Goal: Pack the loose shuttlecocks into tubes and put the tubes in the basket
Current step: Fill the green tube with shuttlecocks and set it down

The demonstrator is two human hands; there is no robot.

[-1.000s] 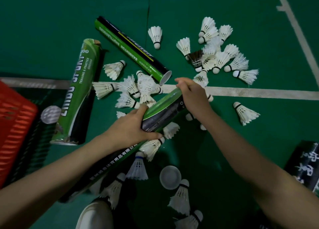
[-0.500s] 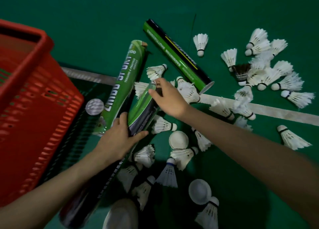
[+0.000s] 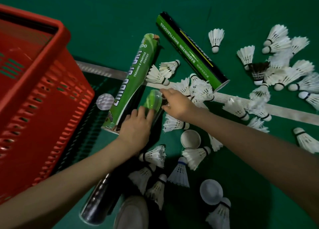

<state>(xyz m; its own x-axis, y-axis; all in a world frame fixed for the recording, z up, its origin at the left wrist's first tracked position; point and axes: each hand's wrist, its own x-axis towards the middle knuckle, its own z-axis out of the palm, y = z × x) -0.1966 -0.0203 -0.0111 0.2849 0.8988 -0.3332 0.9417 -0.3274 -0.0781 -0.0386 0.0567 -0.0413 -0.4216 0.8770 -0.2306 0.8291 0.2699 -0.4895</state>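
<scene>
Left hand [image 3: 136, 125]: wrapped around the held tube [image 3: 153, 103] at centre frame, grip closed on its upper half.
Right hand [image 3: 177, 103]: placed at the tube's upper mouth, fingers curled on the rim; grip closed there, though nothing else can be seen in it.
Held tube: dark, slanted from the lower centre up toward the middle of the frame.
Other tubes: a green tube [image 3: 133, 80] lies just left of it; a green-black tube [image 3: 191, 51] is seen upper centre, open-ended.
Loose shuttlecocks [image 3: 279, 68]: scattered over the green floor [image 3: 112, 21], thickest at the right.
Basket [image 3: 34, 84]: red, at the left edge.
Caps [image 3: 190, 139]: two white discs lie lower centre.
</scene>
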